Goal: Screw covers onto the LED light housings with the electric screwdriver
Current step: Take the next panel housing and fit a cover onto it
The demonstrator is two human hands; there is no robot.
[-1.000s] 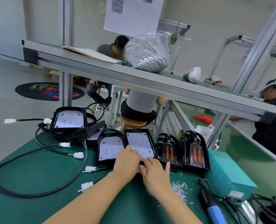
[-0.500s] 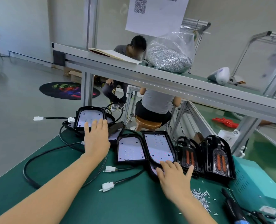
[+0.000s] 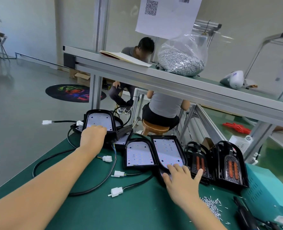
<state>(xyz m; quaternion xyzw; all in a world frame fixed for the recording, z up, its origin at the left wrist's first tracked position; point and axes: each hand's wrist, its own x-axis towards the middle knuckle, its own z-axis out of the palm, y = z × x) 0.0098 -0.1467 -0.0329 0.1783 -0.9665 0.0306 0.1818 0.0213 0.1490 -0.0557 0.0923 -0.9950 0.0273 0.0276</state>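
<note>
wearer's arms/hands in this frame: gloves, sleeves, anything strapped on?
No gloves on either hand: left hand and right hand are bare. Both forearms are bare right to the frame edge, so no sleeve or cuff is visible. No watch, wristband, ring, cable or marker shows on the wrists or fingers.

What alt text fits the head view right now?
On a green bench, the person's left hand grips the near edge of the top LED housing in a stack, while the right hand rests flat on another open housing. Loose screws lie to the right, near a teal box.
</note>
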